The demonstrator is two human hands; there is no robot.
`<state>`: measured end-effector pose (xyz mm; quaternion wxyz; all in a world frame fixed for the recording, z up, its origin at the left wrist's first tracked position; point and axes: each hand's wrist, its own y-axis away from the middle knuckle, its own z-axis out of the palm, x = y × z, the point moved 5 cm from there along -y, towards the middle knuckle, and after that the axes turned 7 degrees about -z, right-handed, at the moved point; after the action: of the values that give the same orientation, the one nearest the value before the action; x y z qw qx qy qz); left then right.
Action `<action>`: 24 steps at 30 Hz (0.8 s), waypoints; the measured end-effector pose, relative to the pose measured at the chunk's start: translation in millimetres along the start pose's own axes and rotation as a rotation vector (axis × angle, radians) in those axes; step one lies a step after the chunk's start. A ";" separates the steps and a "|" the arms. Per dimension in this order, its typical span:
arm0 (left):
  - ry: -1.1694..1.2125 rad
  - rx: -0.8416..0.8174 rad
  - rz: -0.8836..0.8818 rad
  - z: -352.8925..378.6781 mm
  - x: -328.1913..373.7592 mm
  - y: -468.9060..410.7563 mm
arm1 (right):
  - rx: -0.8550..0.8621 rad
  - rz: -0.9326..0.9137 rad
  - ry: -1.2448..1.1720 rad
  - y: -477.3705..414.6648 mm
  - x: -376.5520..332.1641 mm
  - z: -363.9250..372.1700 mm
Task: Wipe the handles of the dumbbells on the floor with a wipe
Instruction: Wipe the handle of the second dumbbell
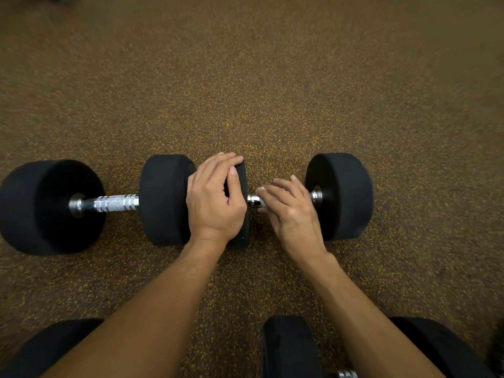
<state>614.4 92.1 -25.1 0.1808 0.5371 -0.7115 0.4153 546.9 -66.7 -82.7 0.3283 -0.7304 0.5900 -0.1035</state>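
Dumbbells lie end to end on the speckled brown rubber floor [272, 91], and I take the right-hand dumbbell [339, 196] as my landmark. Its right head is in plain sight; its left head [241, 236] is mostly covered by my left hand [215, 199], which rests flat over the top of it, fingers stretched across the rim and thumb on the inner face, holding nothing I can see beyond bracing that head. My right hand [289, 208] sits over the chrome handle [253, 199] of this dumbbell, between its two heads, fingers loosely curled and blurred; a small pale patch shows near the fingertips, but I cannot tell whether that is the wipe or a nail, so I cannot say what the hand has hold of. Just left of the landmark, touching or nearly touching its covered head, lies a second dumbbell [54, 207] with its knurled handle [109, 203] bare. Nearer to me than the landmark, at the bottom edge, more black weight heads [289, 347] appear, partly hidden by my forearms.
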 end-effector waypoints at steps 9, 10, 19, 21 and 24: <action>-0.003 0.000 0.001 -0.5 0.2 1.3 | 0.040 0.154 -0.072 0.7 2.6 5.2; -0.005 -0.002 0.002 -0.4 0.9 1.0 | 0.041 0.154 -0.070 2.2 4.1 4.3; -0.009 0.003 -0.004 -1.0 0.7 0.1 | 0.056 0.285 -0.077 5.5 -0.7 -0.4; -0.009 -0.002 -0.004 -1.4 1.1 0.0 | 0.043 0.253 -0.087 6.1 2.4 -4.4; -0.009 -0.004 -0.010 -1.5 0.9 0.9 | 0.068 0.318 -0.061 9.3 12.0 -13.1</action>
<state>613.0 92.7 -23.9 0.1808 0.5424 -0.7104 0.4104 535.8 -83.4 -81.2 0.3827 -0.6192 0.6840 -0.0480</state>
